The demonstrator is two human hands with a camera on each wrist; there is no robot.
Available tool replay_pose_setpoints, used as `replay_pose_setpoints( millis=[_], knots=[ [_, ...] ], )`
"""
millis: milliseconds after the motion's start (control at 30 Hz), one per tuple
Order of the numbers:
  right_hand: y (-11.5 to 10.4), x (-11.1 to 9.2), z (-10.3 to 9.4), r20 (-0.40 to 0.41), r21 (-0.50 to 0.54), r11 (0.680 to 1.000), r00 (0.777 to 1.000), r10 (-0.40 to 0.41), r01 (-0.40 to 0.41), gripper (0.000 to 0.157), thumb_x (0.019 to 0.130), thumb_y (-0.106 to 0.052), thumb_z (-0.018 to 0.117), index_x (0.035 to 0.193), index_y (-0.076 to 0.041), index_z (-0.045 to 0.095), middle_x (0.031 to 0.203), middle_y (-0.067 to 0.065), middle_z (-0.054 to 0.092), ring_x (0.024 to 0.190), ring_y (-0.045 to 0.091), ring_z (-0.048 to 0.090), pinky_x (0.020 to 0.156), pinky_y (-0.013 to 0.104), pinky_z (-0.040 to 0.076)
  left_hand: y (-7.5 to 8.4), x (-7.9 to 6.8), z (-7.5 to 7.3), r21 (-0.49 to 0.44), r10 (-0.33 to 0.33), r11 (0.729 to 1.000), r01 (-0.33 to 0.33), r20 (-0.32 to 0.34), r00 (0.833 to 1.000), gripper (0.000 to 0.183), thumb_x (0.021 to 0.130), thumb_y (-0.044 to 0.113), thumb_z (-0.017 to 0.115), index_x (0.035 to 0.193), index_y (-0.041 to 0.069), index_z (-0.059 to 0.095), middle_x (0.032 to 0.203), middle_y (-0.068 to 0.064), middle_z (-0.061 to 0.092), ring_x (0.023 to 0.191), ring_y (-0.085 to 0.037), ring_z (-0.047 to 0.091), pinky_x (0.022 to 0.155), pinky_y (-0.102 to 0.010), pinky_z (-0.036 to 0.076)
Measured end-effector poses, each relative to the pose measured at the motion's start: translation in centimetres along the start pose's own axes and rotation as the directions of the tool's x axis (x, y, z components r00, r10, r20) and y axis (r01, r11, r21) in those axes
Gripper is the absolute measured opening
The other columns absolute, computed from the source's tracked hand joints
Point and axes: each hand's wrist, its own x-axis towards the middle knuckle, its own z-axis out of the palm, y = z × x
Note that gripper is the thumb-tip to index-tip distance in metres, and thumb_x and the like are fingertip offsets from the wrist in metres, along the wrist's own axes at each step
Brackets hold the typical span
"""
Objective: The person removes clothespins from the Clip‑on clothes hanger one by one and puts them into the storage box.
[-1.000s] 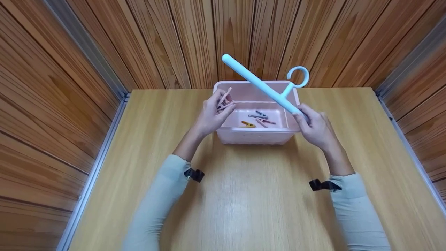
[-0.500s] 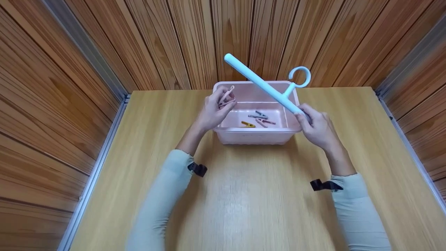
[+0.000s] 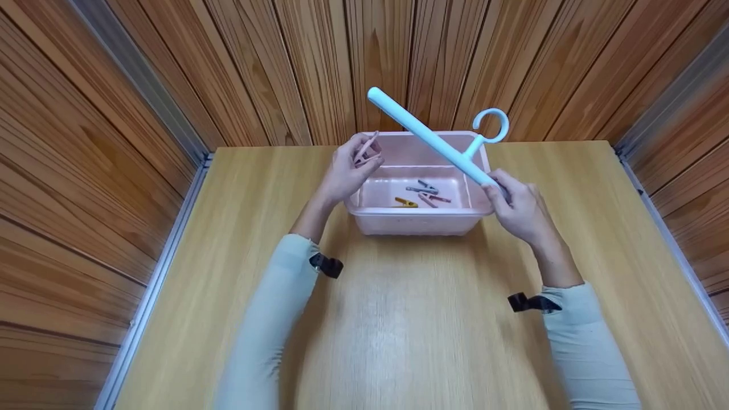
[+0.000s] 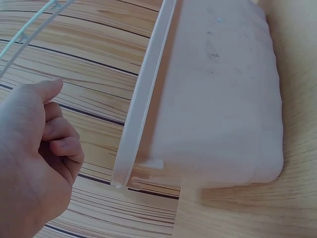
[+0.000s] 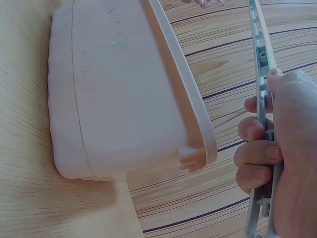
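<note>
A pink clothespin (image 3: 365, 149) is pinched in the fingers of my left hand (image 3: 347, 168), above the left rim of the pink plastic bin (image 3: 421, 222). In the left wrist view the hand (image 4: 39, 148) has its fingers curled, and the clothespin is hidden. My right hand (image 3: 515, 208) grips the lower right end of a light blue clothes hanger (image 3: 427, 134), raised slantwise over the bin, hook to the upper right. The right wrist view shows the fingers wrapped round the hanger's ribbed underside (image 5: 262, 54). On the bin floor lie a yellow clothespin (image 3: 406, 202), a grey one and a pink one.
The bin stands at the back of a wooden table (image 3: 376, 319), close to the wood-plank wall (image 3: 319, 68). Plank side walls with metal edge strips (image 3: 154, 273) flank the table. Black straps (image 3: 327, 265) sit on both wrists.
My left hand has moved slightly up and away with the pink clothespin, which has turned a little between the fingers. The hanger has shifted a touch to the right, then stayed nearly still.
</note>
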Motion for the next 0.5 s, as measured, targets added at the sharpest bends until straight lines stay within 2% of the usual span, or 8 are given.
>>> replay_pose_setpoints(
  millis=[133, 267, 333, 500],
  knots=[
    [0.12, 0.01, 0.02, -0.007, 0.000, 1.000, 1.000, -0.003, 0.003, 0.019, 0.115, -0.017, 0.061, 0.123, -0.003, 0.072, 0.075, -0.001, 0.050, 0.060, 0.008, 0.047, 0.056, 0.022, 0.037, 0.21, 0.20, -0.06, 0.038, -0.046, 0.998, 0.045, 0.044, 0.998, 0.024, 0.107, 0.009, 0.073, 0.129, 0.000, 0.068, 0.112, -0.008, 0.072, 0.093, -0.011, 0.065, 0.081, -0.022, 0.054],
    [0.35, 0.09, 0.10, -0.027, -0.006, 1.000, 1.000, -0.016, 0.015, 0.017, 0.114, -0.014, 0.062, 0.120, -0.001, 0.072, 0.072, -0.003, 0.047, 0.058, 0.006, 0.042, 0.054, 0.022, 0.032, 0.58, 0.43, -0.19, 0.064, -0.090, 0.994, 0.085, 0.085, 0.992, 0.032, 0.107, 0.010, 0.074, 0.136, -0.002, 0.067, 0.125, -0.018, 0.079, 0.100, -0.011, 0.069, 0.088, -0.021, 0.056],
    [0.40, 0.13, 0.12, -0.033, -0.006, 1.000, 0.999, -0.021, 0.021, 0.017, 0.114, -0.013, 0.062, 0.119, -0.001, 0.073, 0.071, -0.003, 0.047, 0.058, 0.005, 0.041, 0.053, 0.022, 0.031, 0.74, 0.51, -0.25, 0.050, -0.108, 0.993, 0.103, 0.099, 0.989, 0.036, 0.108, 0.010, 0.074, 0.140, -0.003, 0.066, 0.126, -0.019, 0.079, 0.095, -0.011, 0.068, 0.083, -0.021, 0.055],
    [0.42, 0.17, 0.07, -0.021, -0.005, 1.000, 1.000, -0.023, 0.023, 0.017, 0.114, -0.012, 0.062, 0.120, 0.000, 0.072, 0.072, -0.003, 0.048, 0.058, 0.005, 0.042, 0.054, 0.022, 0.032, 0.92, 0.61, -0.27, 0.015, -0.133, 0.991, 0.132, 0.131, 0.982, 0.042, 0.109, 0.013, 0.074, 0.148, 0.000, 0.064, 0.114, -0.012, 0.073, 0.077, -0.011, 0.065, 0.069, -0.020, 0.056]
  ],
)
